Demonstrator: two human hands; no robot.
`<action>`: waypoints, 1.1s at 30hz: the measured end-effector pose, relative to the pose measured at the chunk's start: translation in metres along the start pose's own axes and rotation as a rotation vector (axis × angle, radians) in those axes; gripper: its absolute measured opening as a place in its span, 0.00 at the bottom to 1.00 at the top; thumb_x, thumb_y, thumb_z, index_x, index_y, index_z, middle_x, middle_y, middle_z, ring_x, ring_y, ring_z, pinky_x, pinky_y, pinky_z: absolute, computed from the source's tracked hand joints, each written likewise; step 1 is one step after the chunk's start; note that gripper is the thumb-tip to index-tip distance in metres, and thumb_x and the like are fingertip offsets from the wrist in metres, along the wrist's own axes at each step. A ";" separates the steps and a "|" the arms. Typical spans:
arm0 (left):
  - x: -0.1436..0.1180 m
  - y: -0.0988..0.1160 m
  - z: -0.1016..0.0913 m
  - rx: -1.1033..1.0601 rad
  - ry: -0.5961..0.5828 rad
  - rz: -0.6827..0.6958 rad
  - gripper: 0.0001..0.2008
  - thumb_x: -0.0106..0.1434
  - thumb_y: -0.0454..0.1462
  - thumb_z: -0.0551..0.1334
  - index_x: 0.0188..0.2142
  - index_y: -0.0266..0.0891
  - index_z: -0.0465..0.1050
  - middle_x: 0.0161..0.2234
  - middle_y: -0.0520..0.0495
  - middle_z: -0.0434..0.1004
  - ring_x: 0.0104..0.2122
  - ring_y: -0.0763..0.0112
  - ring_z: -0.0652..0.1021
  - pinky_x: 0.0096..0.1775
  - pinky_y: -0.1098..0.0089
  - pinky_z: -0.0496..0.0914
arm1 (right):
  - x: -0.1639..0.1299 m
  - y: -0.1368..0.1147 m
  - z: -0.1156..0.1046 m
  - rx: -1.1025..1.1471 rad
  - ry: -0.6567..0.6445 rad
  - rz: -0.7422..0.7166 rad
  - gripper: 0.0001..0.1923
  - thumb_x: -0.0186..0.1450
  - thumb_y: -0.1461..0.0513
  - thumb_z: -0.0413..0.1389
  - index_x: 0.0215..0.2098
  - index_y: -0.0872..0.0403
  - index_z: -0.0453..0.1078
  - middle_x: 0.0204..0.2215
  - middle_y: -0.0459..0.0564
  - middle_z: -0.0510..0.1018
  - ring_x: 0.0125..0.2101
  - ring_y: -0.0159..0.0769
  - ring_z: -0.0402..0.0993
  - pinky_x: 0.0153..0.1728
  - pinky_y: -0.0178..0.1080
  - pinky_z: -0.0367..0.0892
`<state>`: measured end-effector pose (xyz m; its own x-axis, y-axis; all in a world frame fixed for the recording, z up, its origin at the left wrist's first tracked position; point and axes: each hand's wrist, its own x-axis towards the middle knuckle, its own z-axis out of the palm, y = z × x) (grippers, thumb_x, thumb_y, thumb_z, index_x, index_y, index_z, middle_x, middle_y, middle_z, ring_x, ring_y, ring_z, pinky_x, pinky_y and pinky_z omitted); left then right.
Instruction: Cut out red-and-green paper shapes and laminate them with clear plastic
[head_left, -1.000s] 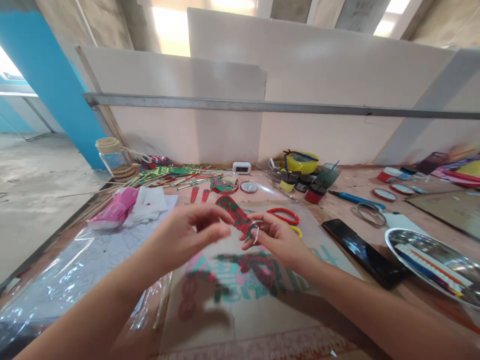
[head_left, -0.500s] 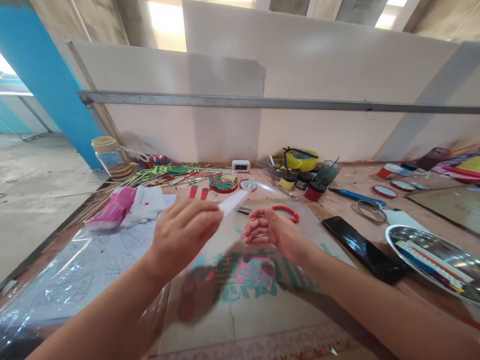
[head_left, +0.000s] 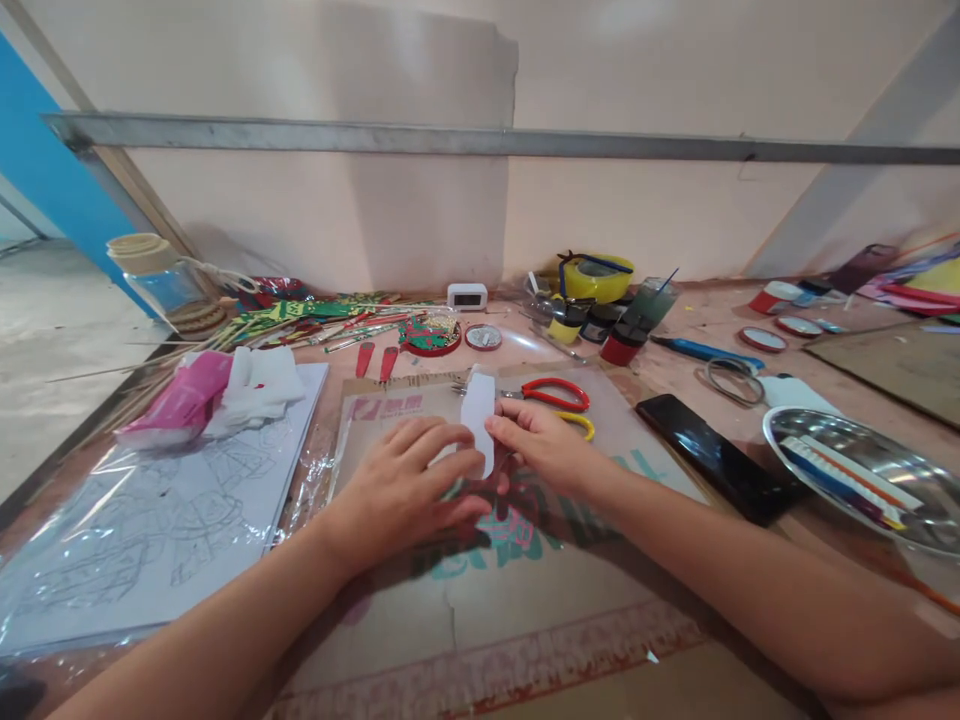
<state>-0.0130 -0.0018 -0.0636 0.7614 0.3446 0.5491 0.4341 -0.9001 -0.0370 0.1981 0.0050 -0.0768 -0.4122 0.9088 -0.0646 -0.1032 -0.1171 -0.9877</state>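
A narrow cut-out piece point(head_left: 478, 418), its white side up, lies flat on a sheet of printed cardboard point(head_left: 480, 610) under clear film. My left hand point(head_left: 405, 488) lies palm down with its fingertips pressing the lower end of the piece. Across from it, my right hand point(head_left: 546, 446) touches the right edge of the piece with its fingertips. Red-handled scissors point(head_left: 555, 394) lie just beyond my right hand.
A black phone point(head_left: 712, 456) and a steel tray point(head_left: 862, 478) lie at the right. Paint pots point(head_left: 619, 346), a yellow tape roll point(head_left: 597, 276) and a small clock point(head_left: 466, 296) stand at the back. Line drawings under plastic point(head_left: 150, 510), pink cloth point(head_left: 180, 398) and a jar point(head_left: 150, 272) are at the left.
The piece was held up in the air, red and green side showing, then turned over. Now it lies white side up on the cardboard with both hands pressing it. The camera tilted down.
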 end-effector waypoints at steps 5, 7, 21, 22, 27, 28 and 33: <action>-0.007 0.001 0.021 -0.448 0.058 -0.368 0.11 0.65 0.39 0.66 0.47 0.41 0.71 0.50 0.42 0.71 0.48 0.62 0.77 0.44 0.62 0.78 | 0.001 0.010 0.002 0.074 0.042 0.008 0.17 0.62 0.50 0.62 0.35 0.52 0.64 0.20 0.43 0.78 0.17 0.32 0.76 0.20 0.33 0.72; -0.008 0.000 0.026 -0.606 0.084 -0.462 0.10 0.64 0.38 0.66 0.45 0.41 0.73 0.49 0.43 0.70 0.46 0.64 0.79 0.40 0.66 0.80 | 0.003 0.015 0.002 0.093 0.061 0.012 0.19 0.61 0.50 0.63 0.37 0.53 0.65 0.20 0.44 0.79 0.18 0.32 0.76 0.20 0.33 0.73; -0.013 -0.012 0.024 -0.467 0.017 -0.115 0.18 0.65 0.41 0.66 0.53 0.42 0.73 0.54 0.40 0.75 0.47 0.64 0.80 0.48 0.65 0.77 | 0.001 0.018 -0.004 0.241 0.071 0.108 0.25 0.61 0.55 0.65 0.54 0.52 0.70 0.11 0.34 0.69 0.08 0.21 0.55 0.09 0.23 0.50; -0.014 -0.011 0.023 -0.416 0.034 -0.105 0.16 0.66 0.39 0.65 0.53 0.42 0.73 0.52 0.41 0.77 0.47 0.64 0.80 0.47 0.66 0.77 | 0.001 0.019 -0.003 0.239 0.072 0.120 0.20 0.60 0.54 0.66 0.47 0.53 0.73 0.11 0.35 0.69 0.08 0.21 0.56 0.08 0.23 0.50; -0.013 -0.007 0.020 -0.318 0.192 -0.240 0.10 0.69 0.32 0.61 0.47 0.42 0.77 0.43 0.46 0.82 0.40 0.70 0.83 0.43 0.73 0.76 | -0.005 0.018 0.007 0.268 0.035 0.011 0.24 0.59 0.43 0.63 0.42 0.53 0.71 0.21 0.43 0.78 0.18 0.30 0.75 0.16 0.29 0.69; -0.013 -0.007 0.020 -0.316 0.208 -0.271 0.09 0.69 0.32 0.61 0.46 0.42 0.78 0.42 0.46 0.83 0.39 0.70 0.83 0.42 0.73 0.76 | -0.007 0.018 0.010 0.243 0.016 -0.032 0.25 0.59 0.44 0.64 0.43 0.52 0.71 0.24 0.45 0.80 0.20 0.32 0.77 0.19 0.31 0.72; -0.013 -0.005 0.022 -0.358 0.182 -0.312 0.06 0.67 0.32 0.63 0.42 0.39 0.78 0.40 0.46 0.82 0.38 0.71 0.82 0.40 0.74 0.76 | -0.016 0.019 0.021 0.067 0.068 -0.116 0.12 0.61 0.55 0.65 0.38 0.51 0.71 0.25 0.42 0.79 0.22 0.30 0.77 0.25 0.35 0.75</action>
<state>-0.0142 0.0039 -0.0891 0.5114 0.5885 0.6262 0.4113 -0.8074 0.4230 0.1841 -0.0200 -0.0916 -0.3314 0.9427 0.0380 -0.2080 -0.0337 -0.9775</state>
